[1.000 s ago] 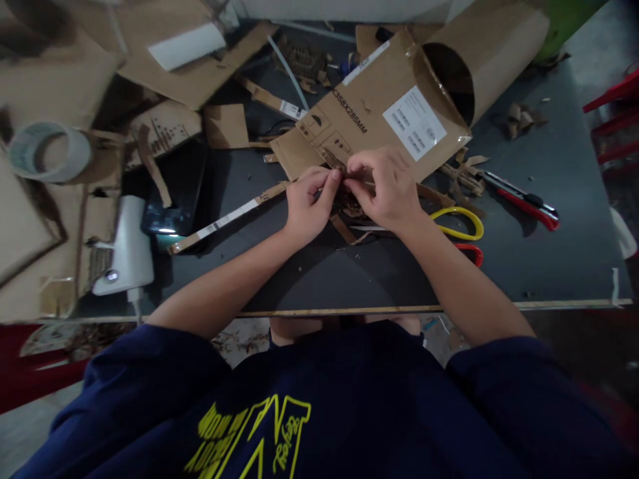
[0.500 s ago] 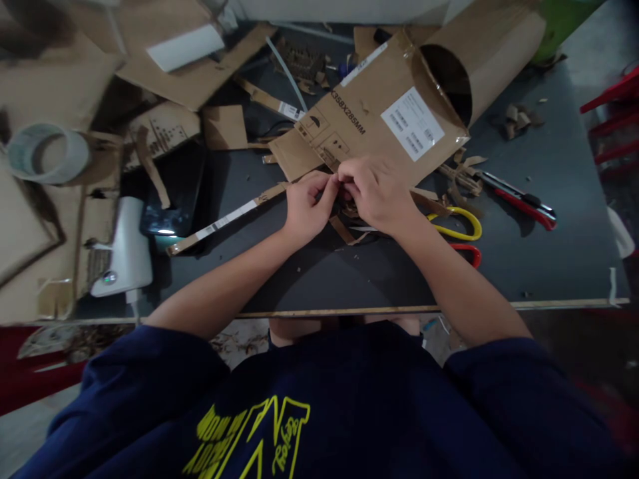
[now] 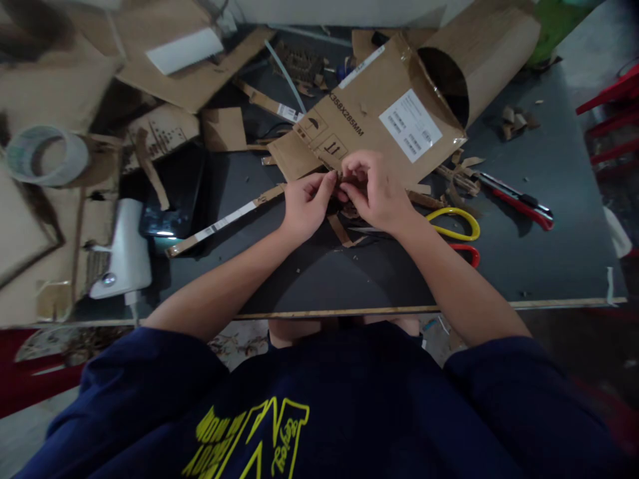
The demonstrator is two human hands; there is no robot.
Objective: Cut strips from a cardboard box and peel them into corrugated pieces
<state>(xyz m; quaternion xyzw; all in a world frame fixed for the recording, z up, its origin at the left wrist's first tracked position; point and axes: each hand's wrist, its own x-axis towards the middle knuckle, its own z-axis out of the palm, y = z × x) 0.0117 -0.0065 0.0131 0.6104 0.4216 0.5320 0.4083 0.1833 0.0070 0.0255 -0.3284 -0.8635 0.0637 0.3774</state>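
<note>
A long narrow cardboard strip (image 3: 227, 221) with a white label runs from the lower left up to my left hand (image 3: 308, 207), whose thumb and fingers are closed on it. Close beside it, my right hand (image 3: 375, 194) has its fingers curled and pinched at a small brown bit of cardboard by the left fingertips; the fingers partly hide it. Cardboard scraps (image 3: 341, 231) lie beneath both hands. Scissors (image 3: 456, 225) with one yellow and one red handle loop lie partly under my right wrist. Behind my hands rests a flattened cardboard box (image 3: 369, 123) with printed marks and a label.
A red utility knife (image 3: 519, 201) lies on the dark table (image 3: 559, 266) at right. To the left are a tape roll (image 3: 47, 156), a white corded device (image 3: 124, 249), a black glossy object (image 3: 174, 189) and cardboard sheets. A large cardboard tube (image 3: 492, 56) lies behind.
The fingers of my right hand have shifted and opened out slightly at the pinch, showing more of the box print behind. My left hand stays nearly in place with the strip.
</note>
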